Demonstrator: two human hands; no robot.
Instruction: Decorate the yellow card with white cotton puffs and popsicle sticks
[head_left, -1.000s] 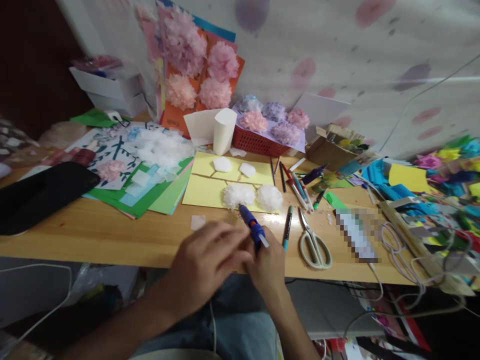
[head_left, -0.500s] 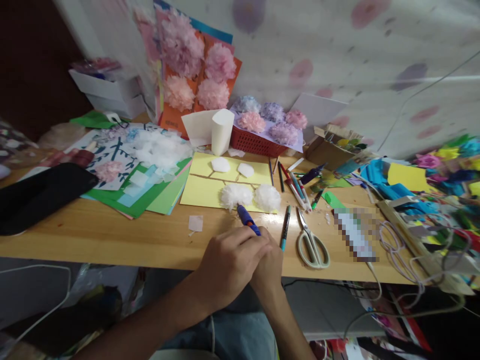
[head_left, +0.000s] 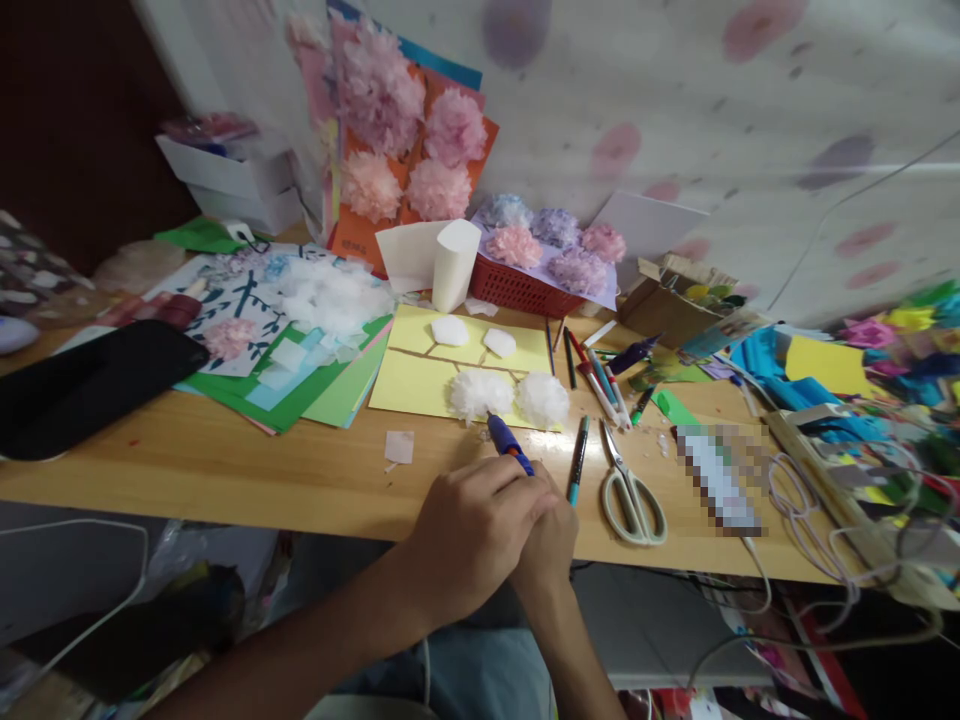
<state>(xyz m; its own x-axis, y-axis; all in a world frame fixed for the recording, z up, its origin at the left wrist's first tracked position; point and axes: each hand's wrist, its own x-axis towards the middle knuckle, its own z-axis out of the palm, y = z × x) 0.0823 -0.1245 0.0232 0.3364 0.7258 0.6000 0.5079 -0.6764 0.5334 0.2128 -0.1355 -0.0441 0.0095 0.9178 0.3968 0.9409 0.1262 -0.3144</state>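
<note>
Both my hands are clasped together at the table's front edge around a blue glue gun point(head_left: 508, 440) with a bit of orange on it. My left hand point(head_left: 476, 530) overlaps my right hand point(head_left: 551, 545), and the fingers of both are wrapped closed; much of the grip is hidden. The narrow tip points away from me, at the lower edge of a white tissue flower point(head_left: 481, 395); whether it touches I cannot tell. A second white flower point(head_left: 543, 400) sits beside it on a yellow sheet point(head_left: 409, 385). Farther up the sheet are two white paper shapes point(head_left: 450, 331) and drawn brown branches.
Scissors point(head_left: 634, 500) and a teal marker point(head_left: 579, 460) lie right of my hands. Several pens point(head_left: 600, 385) are behind them. At left are green sheets point(head_left: 281, 405), white tissue point(head_left: 330, 290) and a black case point(head_left: 97, 385). A red basket point(head_left: 517, 285) stands at the back.
The whole view has shifted slightly, so things appear a little farther right. The glue gun's tip sits slightly farther right against the white flower's lower edge. My grip looks the same.
</note>
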